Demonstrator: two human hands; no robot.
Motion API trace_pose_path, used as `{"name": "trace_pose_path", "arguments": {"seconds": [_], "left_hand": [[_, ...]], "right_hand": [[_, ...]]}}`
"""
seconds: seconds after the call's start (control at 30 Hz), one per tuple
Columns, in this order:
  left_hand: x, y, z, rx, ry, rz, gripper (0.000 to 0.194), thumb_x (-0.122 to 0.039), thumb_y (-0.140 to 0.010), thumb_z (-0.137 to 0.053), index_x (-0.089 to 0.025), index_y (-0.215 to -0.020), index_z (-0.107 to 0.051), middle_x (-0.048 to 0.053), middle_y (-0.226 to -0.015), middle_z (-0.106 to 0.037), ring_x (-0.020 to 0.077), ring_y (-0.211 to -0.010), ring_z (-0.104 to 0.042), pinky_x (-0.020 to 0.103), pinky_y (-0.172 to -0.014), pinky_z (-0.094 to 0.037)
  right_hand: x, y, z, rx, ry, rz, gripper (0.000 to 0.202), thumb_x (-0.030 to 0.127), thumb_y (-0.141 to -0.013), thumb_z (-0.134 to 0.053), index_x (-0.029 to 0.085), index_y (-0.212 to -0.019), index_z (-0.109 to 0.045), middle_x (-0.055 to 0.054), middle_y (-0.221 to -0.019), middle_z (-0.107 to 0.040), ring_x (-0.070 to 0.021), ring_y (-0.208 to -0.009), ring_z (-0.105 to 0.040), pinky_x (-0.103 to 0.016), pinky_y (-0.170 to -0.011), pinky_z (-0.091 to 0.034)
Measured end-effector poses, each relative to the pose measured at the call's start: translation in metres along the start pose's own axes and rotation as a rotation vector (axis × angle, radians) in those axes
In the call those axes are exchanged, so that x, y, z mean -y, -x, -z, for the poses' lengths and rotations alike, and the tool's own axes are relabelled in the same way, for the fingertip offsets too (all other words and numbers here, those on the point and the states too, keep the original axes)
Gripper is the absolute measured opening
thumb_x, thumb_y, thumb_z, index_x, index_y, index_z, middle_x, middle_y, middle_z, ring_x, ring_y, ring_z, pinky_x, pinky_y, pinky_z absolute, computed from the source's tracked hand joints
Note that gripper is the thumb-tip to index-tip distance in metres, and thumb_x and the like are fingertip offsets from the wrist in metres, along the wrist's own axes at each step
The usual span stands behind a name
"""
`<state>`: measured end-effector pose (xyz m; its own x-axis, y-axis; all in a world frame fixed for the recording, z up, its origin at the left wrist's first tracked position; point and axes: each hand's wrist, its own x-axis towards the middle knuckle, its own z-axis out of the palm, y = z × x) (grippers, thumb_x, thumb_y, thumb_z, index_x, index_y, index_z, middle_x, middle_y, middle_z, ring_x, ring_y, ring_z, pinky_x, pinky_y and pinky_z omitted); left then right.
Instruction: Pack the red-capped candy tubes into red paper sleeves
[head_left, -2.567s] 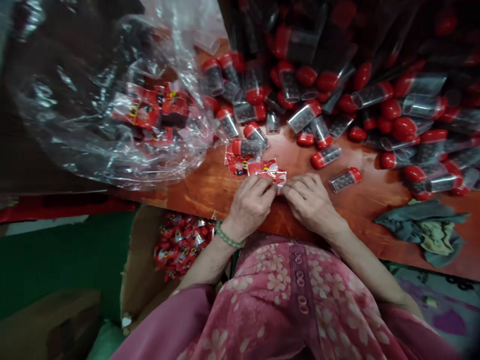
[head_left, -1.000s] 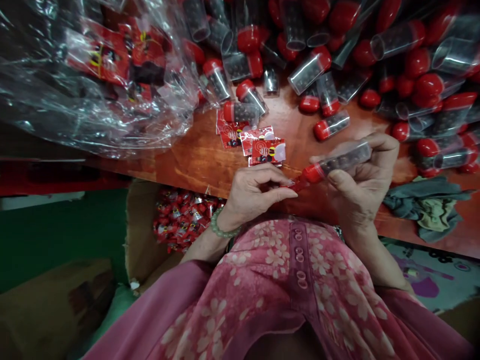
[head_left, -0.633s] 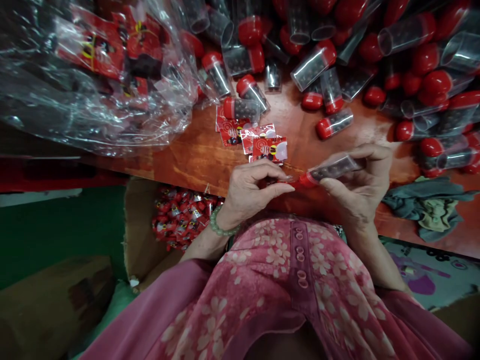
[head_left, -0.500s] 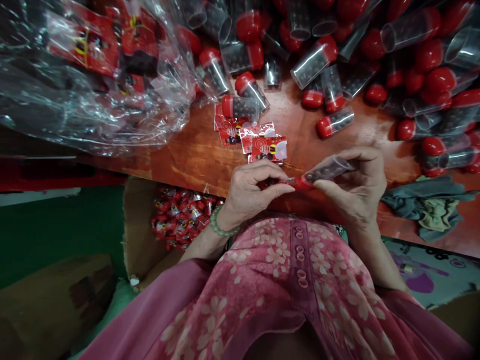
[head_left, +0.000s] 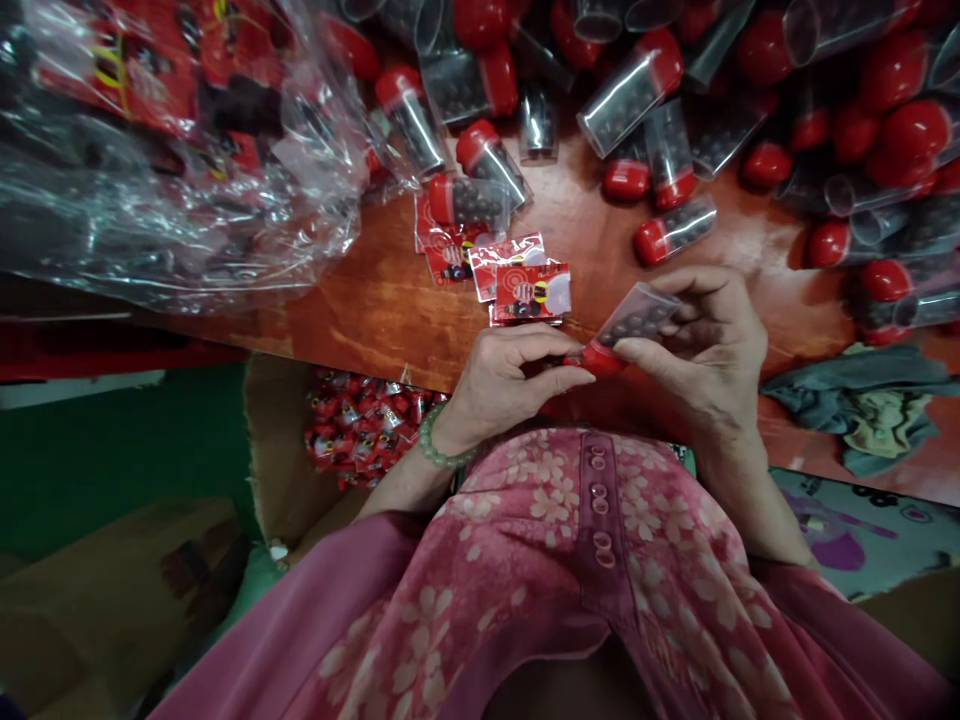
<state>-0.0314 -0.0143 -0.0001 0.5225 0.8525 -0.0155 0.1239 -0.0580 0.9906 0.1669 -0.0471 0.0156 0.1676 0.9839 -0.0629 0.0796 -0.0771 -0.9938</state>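
Left hand [head_left: 506, 385] pinched on red packet [head_left: 575, 360], right hand [head_left: 701, 350] gripping clear red-capped tube [head_left: 637, 317], wooden table [head_left: 382, 325] below

The clear tube [head_left: 636, 315] in the fingers [head_left: 637, 350] is showing smooth, transparent plastic, while the red caps [head_left: 650, 243] of the loose tubes are gleaming like hard, glossy plastic. Printed packets [head_left: 534, 290] are shining like slick film. The bag [head_left: 225, 240] is looking thin, crinkled and glinting, also plastic. The counter [head_left: 405, 320] is showing wood with a scuffed sheen; the rag [head_left: 817, 390] is looking like matt, wrinkled cloth, the carton [head_left: 281, 450] like dull, rough-edged cardboard.
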Motion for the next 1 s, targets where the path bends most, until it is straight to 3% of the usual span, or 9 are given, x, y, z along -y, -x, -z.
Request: {"name": "trace_pose_path", "arguments": {"seconds": [0.3,0.5,0.6,0.77,0.9,1.0], "left_hand": [[-0.003,0.001,-0.003,0.044,0.348,0.450,0.034,-0.046,-0.078,-0.084,-0.016,-0.094,-0.083,0.006,-0.090,-0.081,0.0134,-0.070,-0.070,0.024,-0.069,-0.058],[0.002,0.005,-0.005,0.055,0.558,0.529,0.037,-0.049,-0.078,-0.084,-0.016,-0.094,-0.082,0.007,-0.088,-0.081,0.0141,-0.070,-0.071,0.026,-0.070,-0.058],[0.004,0.006,-0.008,0.054,0.553,0.552,0.040,-0.051,-0.078,-0.084,-0.014,-0.092,-0.081,0.007,-0.087,-0.080,0.0139,-0.070,-0.069,0.025,-0.068,-0.056],[0.003,0.006,-0.011,0.101,0.496,0.512,0.041,-0.052,-0.083,-0.079,-0.014,-0.096,-0.080,0.006,-0.088,-0.079,0.0129,-0.072,-0.067,0.025,-0.069,-0.054],[0.003,0.008,-0.012,0.105,0.380,0.515,0.039,-0.047,-0.074,-0.088,-0.014,-0.092,-0.079,0.003,-0.079,-0.075,0.0093,-0.062,-0.061,0.022,-0.060,-0.047],[0.004,0.011,-0.015,0.131,0.530,0.628,0.043,-0.053,-0.073,-0.087,-0.013,-0.087,-0.078,0.003,-0.074,-0.074,0.0097,-0.059,-0.060,0.023,-0.058,-0.047]], "right_hand": [[-0.014,-0.004,-0.008,0.036,-0.165,-0.123,0.042,0.034,-0.069,-0.091,0.026,-0.095,-0.058,0.006,-0.086,-0.071,-0.0111,-0.075,-0.072,-0.027,-0.074,-0.065],[-0.028,-0.002,-0.013,-0.014,-0.158,-0.097,0.043,0.044,-0.067,-0.092,0.028,-0.091,-0.059,0.006,-0.085,-0.071,-0.0130,-0.076,-0.072,-0.030,-0.075,-0.066],[-0.035,0.001,-0.012,-0.012,-0.143,-0.116,0.042,0.045,-0.069,-0.090,0.027,-0.090,-0.059,0.007,-0.083,-0.071,-0.0115,-0.072,-0.071,-0.026,-0.070,-0.064],[-0.035,0.009,-0.012,-0.093,-0.064,-0.043,0.038,0.040,-0.070,-0.090,0.028,-0.095,-0.065,0.007,-0.080,-0.066,-0.0106,-0.072,-0.068,-0.026,-0.074,-0.063],[-0.031,0.012,-0.011,-0.054,-0.050,-0.029,0.034,0.037,-0.072,-0.090,0.027,-0.096,-0.068,0.007,-0.080,-0.064,-0.0091,-0.070,-0.065,-0.024,-0.071,-0.059],[-0.033,0.015,-0.010,-0.021,-0.068,-0.057,0.031,0.039,-0.073,-0.088,0.027,-0.094,-0.069,0.007,-0.079,-0.062,-0.0085,-0.068,-0.063,-0.022,-0.068,-0.056]]}}
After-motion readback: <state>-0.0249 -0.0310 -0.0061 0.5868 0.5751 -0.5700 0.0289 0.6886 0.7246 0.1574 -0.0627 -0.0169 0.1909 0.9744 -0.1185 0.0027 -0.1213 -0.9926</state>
